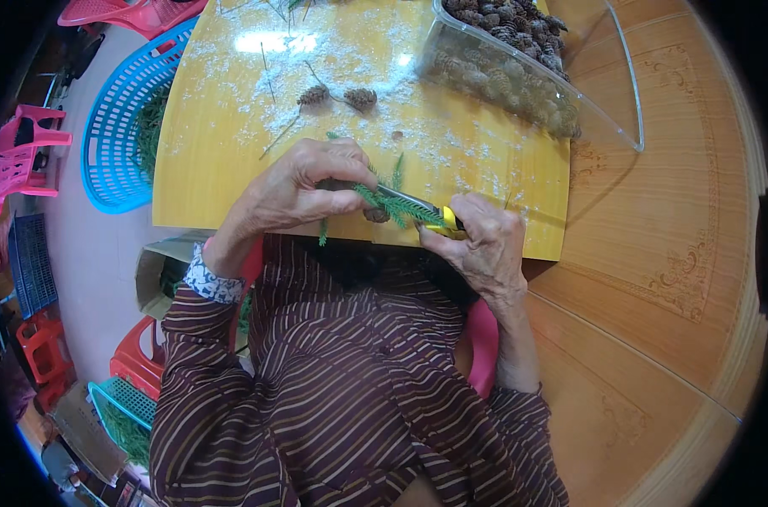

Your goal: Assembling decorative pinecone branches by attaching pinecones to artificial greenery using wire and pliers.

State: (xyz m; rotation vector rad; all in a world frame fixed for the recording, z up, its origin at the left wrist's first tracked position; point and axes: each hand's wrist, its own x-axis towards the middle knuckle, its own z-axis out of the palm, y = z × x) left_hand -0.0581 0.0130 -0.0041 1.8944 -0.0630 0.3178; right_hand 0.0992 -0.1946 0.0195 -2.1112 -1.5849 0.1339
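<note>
My left hand (303, 182) grips a small green needle sprig (401, 205) with a little brown cone (376, 215) at the near edge of a yellow board (232, 110). My right hand (483, 241) holds a yellow-handled cutter (445, 220) whose metal blade lies against the sprig between the two hands. Two loose pine cones on thin stems (337, 97) lie on the board just beyond my left hand, amid white dust.
A clear plastic tub (519, 76) full of pine cones sits at the board's far right, on a brown wooden table (654, 253). A blue basket with green sprigs (122, 127) and pink plastic stools (20, 156) stand on the floor to the left.
</note>
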